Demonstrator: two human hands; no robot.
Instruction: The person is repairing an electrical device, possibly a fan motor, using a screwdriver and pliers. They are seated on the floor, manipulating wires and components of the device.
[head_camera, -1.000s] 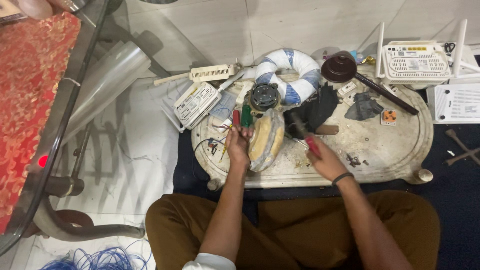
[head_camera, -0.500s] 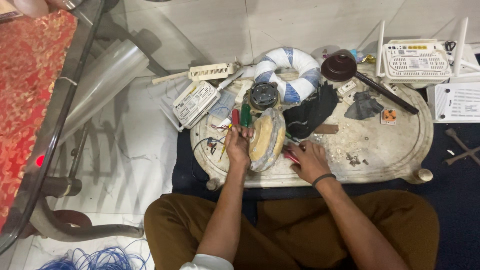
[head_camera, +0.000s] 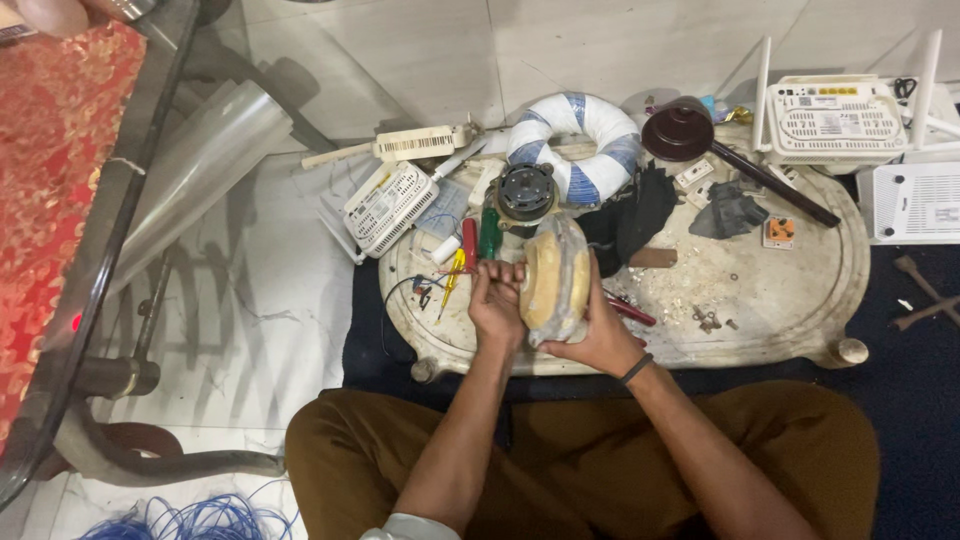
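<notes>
gripping a dusty tan wound coil (head_camera: 553, 280) on edge, left hand (head_camera: 496, 306) and right hand (head_camera: 598, 335) clasp its sides.

Three white routers: one (head_camera: 392, 205) at centre left, two (head_camera: 833, 117) (head_camera: 918, 203) at upper right. Two screwdrivers, red (head_camera: 469, 243) and green (head_camera: 490, 232), at centre. Two hands (head_camera: 497, 305) (head_camera: 600, 335).

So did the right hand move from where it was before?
Yes. The right hand slid left across the oval tray, away from the red-handled tool, and now cups the round yellowish part.
</notes>
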